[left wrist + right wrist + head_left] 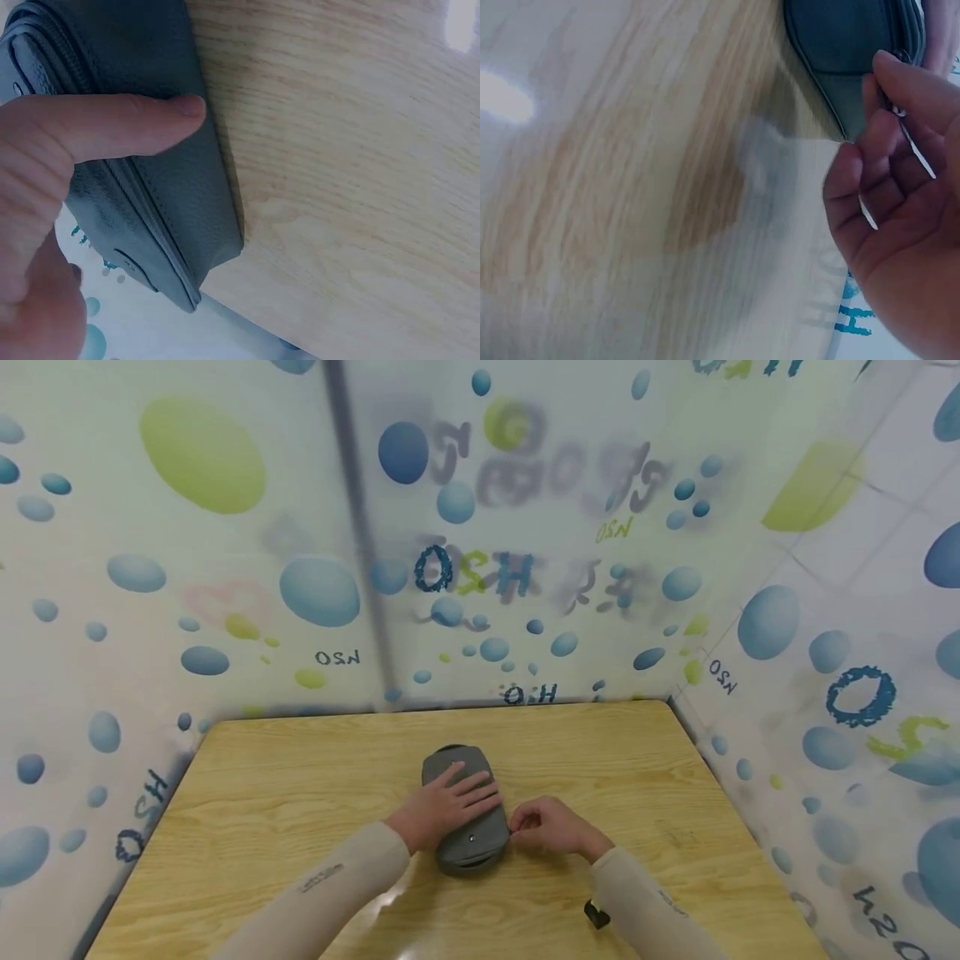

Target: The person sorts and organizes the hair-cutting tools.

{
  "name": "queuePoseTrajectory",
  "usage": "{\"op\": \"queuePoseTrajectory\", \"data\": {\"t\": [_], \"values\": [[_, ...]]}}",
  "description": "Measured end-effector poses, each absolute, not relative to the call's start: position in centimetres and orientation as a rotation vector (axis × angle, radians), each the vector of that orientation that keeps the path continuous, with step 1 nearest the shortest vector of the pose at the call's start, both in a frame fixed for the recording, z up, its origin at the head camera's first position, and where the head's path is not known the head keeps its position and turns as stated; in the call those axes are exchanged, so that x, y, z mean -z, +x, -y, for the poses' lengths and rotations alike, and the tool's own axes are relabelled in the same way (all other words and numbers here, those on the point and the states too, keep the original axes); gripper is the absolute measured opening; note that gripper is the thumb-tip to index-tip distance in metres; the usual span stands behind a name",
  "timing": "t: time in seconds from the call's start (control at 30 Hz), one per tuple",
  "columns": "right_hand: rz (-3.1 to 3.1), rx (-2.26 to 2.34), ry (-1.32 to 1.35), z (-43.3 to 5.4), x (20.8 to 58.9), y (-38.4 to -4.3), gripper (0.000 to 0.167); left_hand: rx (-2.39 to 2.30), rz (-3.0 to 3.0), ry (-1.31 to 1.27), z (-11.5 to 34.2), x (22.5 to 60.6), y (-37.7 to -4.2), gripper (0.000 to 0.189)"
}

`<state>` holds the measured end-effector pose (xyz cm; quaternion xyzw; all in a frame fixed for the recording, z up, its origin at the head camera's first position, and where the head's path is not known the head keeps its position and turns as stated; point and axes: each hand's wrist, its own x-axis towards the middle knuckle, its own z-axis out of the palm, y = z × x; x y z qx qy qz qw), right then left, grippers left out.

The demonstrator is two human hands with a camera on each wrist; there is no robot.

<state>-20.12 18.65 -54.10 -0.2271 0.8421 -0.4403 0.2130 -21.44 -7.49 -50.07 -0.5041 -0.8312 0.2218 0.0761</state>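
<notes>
A dark grey leather-look zip pouch [474,842] lies on the wooden table in the head view. My left hand [442,810] rests on its top with the fingers spread. In the left wrist view the thumb [142,124] lies straight across the zip seam and side of the pouch [180,195]. At the pouch's right edge, my right hand [555,827] pinches the small zip pull [898,112] between thumb and forefinger, the other fingers curled loosely. Most of the pull is hidden by the fingertips. The pouch's side [840,37] looks smooth in the right wrist view.
A small black object [596,914] lies on the table [315,777] beside the right sleeve; its kind cannot be made out. Patterned walls with blue and green spots [405,452] stand along the table's back and sides.
</notes>
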Motion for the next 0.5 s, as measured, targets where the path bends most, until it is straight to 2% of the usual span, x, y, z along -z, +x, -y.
{"op": "queuePoseTrajectory", "data": {"t": [0.5], "values": [[-2.409,1.163,-0.740,-18.86,53.56,-20.51,0.008,-0.819,2.422,-1.527,6.54,49.93,-21.65,0.097]]}}
